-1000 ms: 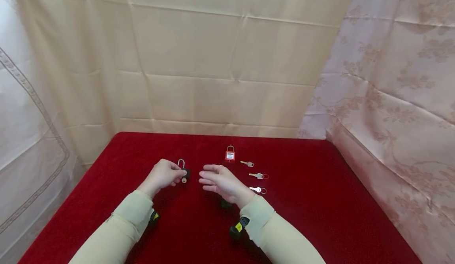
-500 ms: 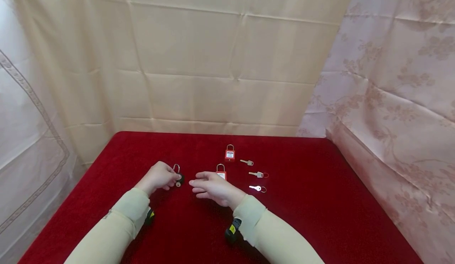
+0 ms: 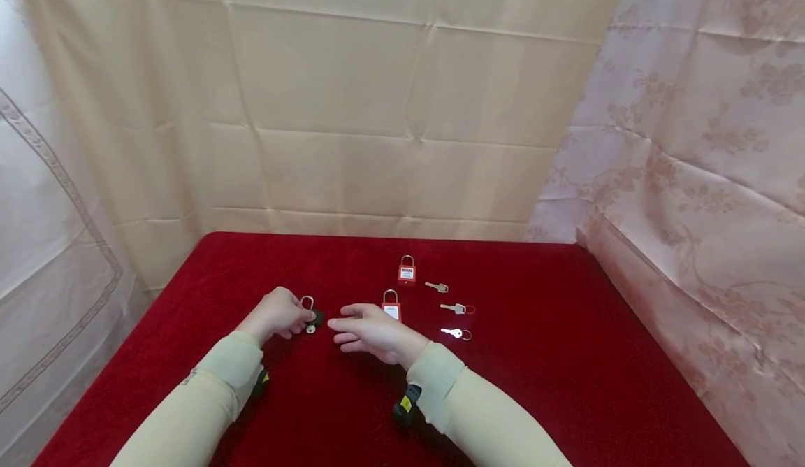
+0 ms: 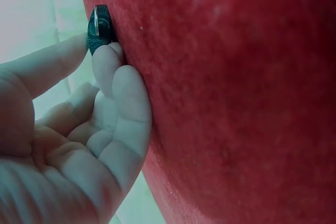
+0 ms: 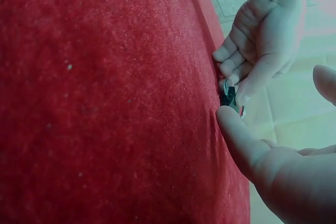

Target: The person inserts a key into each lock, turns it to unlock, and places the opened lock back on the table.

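Observation:
My left hand (image 3: pixel 278 315) pinches a small black padlock (image 3: pixel 318 319) between thumb and fingers, low at the tabletop. The padlock's metal shackle points away from me, and a round-headed key (image 3: pixel 311 329) shows at its near end. In the left wrist view the dark padlock (image 4: pixel 101 27) sits at the fingertips. To its right my right hand (image 3: pixel 372 333) is held with relaxed, spread fingers and nothing in them; a small gap separates it from the padlock in the head view. A red padlock (image 3: pixel 391 310) with a white label is partly covered by the right hand.
Farther back on the red-covered table (image 3: pixel 534 369) lies another red padlock (image 3: pixel 407 272). Three keys lie in a column to the right: a plain key (image 3: pixel 437 287), one with a red ring (image 3: pixel 458 309) and a shiny one (image 3: pixel 454 333). Curtains (image 3: pixel 377 103) surround the table.
Both hands have shifted left and slightly toward me, the left one carrying the black padlock, which has turned a little. The nearer red padlock has come into view from behind the right hand.

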`<state>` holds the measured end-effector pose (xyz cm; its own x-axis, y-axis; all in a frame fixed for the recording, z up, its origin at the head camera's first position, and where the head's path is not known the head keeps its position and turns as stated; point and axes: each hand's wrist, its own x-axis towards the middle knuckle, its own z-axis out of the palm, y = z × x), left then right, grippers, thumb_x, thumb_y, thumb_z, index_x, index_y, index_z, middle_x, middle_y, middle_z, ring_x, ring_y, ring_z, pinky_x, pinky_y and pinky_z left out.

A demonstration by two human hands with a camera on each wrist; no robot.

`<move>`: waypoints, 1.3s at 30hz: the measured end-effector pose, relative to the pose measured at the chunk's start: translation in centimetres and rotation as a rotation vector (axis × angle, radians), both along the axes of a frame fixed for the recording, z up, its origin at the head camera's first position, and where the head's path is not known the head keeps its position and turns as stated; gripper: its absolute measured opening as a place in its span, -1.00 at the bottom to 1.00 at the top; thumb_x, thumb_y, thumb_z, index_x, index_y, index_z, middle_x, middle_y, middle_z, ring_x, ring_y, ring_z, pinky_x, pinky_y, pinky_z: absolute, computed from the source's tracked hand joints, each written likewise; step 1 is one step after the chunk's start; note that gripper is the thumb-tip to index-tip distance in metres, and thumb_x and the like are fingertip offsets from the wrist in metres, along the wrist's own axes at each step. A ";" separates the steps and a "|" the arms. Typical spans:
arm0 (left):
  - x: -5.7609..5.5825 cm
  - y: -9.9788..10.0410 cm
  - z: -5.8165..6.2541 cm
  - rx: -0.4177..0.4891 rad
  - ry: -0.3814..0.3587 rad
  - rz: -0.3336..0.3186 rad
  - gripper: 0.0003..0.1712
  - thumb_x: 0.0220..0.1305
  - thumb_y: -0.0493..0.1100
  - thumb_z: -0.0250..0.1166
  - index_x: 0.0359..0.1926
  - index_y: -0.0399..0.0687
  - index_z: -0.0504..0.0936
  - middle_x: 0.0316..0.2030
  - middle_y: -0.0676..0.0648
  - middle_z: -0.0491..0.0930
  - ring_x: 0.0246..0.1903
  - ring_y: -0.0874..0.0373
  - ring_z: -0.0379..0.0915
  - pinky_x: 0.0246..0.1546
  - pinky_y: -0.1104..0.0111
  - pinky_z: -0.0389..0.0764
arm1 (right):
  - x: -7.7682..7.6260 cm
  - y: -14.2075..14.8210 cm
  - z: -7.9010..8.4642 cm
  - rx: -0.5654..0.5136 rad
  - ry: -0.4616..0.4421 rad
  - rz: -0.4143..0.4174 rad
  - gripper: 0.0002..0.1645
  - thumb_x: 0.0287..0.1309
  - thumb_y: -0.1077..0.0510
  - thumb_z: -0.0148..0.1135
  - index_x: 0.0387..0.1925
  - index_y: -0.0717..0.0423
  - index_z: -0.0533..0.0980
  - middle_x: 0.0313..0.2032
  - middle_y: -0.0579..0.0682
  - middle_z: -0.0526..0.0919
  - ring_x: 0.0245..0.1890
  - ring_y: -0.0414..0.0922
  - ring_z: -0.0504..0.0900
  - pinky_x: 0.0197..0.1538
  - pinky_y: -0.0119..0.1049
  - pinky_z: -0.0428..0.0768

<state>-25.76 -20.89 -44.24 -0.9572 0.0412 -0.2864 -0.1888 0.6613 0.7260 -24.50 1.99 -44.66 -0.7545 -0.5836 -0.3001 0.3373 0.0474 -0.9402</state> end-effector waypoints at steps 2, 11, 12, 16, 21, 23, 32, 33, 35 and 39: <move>0.0 0.0 0.1 -0.019 0.005 -0.007 -0.82 0.28 -0.24 0.39 -0.44 -0.26 0.71 -0.56 -0.09 0.64 -0.52 0.10 0.58 -0.46 0.24 0.67 | 0.0 0.0 0.0 0.006 0.000 -0.007 -0.18 0.38 0.12 0.29 0.45 0.43 0.16 0.19 0.20 0.50 0.18 0.17 0.59 0.16 -0.01 0.58; 0.4 -0.1 0.6 -0.094 0.028 -0.030 -0.77 0.29 -0.22 0.40 -0.49 -0.23 0.70 -0.59 -0.08 0.63 -0.54 0.11 0.56 -0.48 0.26 0.66 | 0.2 0.2 -0.1 0.020 0.010 -0.011 -0.19 0.37 0.11 0.30 0.44 0.42 0.18 0.18 0.19 0.53 0.16 0.15 0.60 0.17 -0.01 0.58; 0.3 -0.1 0.7 -0.098 0.031 -0.033 -0.77 0.29 -0.22 0.39 -0.50 -0.23 0.70 -0.59 -0.08 0.63 -0.55 0.11 0.56 -0.48 0.26 0.65 | 0.2 0.2 -0.1 0.019 0.013 -0.010 -0.19 0.37 0.11 0.30 0.44 0.41 0.18 0.18 0.18 0.53 0.16 0.15 0.60 0.16 -0.02 0.58; 0.4 -0.3 0.9 -0.113 0.034 -0.033 -0.73 0.29 -0.18 0.39 -0.53 -0.21 0.69 -0.61 -0.08 0.61 -0.56 0.10 0.54 -0.51 0.27 0.62 | 0.1 0.7 -0.2 0.016 0.034 0.005 -0.22 0.38 0.10 0.29 0.44 0.38 0.22 0.15 0.15 0.56 0.15 0.15 0.61 0.15 -0.03 0.59; 0.1 -0.4 1.8 -0.096 0.050 -0.040 -0.64 0.36 -0.05 0.35 -0.51 -0.20 0.68 -0.63 -0.07 0.56 -0.56 0.10 0.47 -0.53 0.27 0.55 | -0.2 2.4 0.1 0.009 0.089 0.035 -0.31 0.41 0.11 0.26 0.40 0.36 0.29 0.19 0.23 0.54 0.16 0.18 0.61 0.14 -0.07 0.61; -0.1 -0.3 2.3 -0.076 0.066 -0.041 -0.61 0.38 0.00 0.33 -0.46 -0.21 0.69 -0.64 -0.08 0.55 -0.57 0.11 0.44 -0.52 0.29 0.50 | -0.5 3.3 0.5 -0.001 0.110 0.032 -0.34 0.41 0.12 0.25 0.38 0.37 0.32 0.22 0.29 0.51 0.17 0.20 0.60 0.14 -0.08 0.61; -0.5 2.6 3.2 0.016 0.203 -0.100 -0.59 0.38 0.05 0.33 -0.05 -0.23 0.73 -0.30 -0.18 0.69 -0.36 0.04 0.56 -0.28 0.19 0.58 | -1.1 7.4 2.6 -0.052 0.196 -0.028 -0.44 0.44 0.15 0.20 0.35 0.30 0.37 0.19 0.26 0.56 0.22 0.20 0.55 0.24 0.01 0.51; -0.5 3.1 3.2 0.021 0.224 -0.102 -0.60 0.38 0.04 0.34 -0.04 -0.22 0.73 -0.25 -0.16 0.70 -0.31 0.04 0.57 -0.25 0.17 0.59 | -1.1 7.9 2.8 -0.049 0.205 -0.037 -0.44 0.44 0.14 0.21 0.35 0.29 0.37 0.19 0.24 0.57 0.22 0.19 0.56 0.25 0.04 0.49; -0.3 4.0 3.3 0.033 0.266 -0.105 -0.63 0.38 0.03 0.34 -0.03 -0.19 0.74 -0.17 -0.13 0.71 -0.24 0.03 0.59 -0.19 0.13 0.61 | -1.1 8.7 3.2 -0.049 0.220 -0.052 -0.43 0.43 0.13 0.22 0.36 0.28 0.37 0.21 0.25 0.55 0.23 0.19 0.54 0.27 0.07 0.46; 0.0 6.2 3.4 0.051 0.354 -0.106 -0.67 0.36 0.01 0.34 -0.04 -0.12 0.75 -0.12 -0.06 0.71 -0.13 0.03 0.59 -0.07 0.06 0.59 | -1.0 10.0 3.4 -0.061 0.277 -0.086 -0.42 0.43 0.15 0.22 0.35 0.35 0.36 0.23 0.28 0.53 0.26 0.26 0.50 0.25 0.06 0.49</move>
<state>-25.72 -14.73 -40.79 -0.9862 0.1514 0.0667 0.1477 0.6249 0.7666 -25.54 12.03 -41.27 -0.8501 -0.5249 -0.0420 0.0677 -0.0298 -0.9973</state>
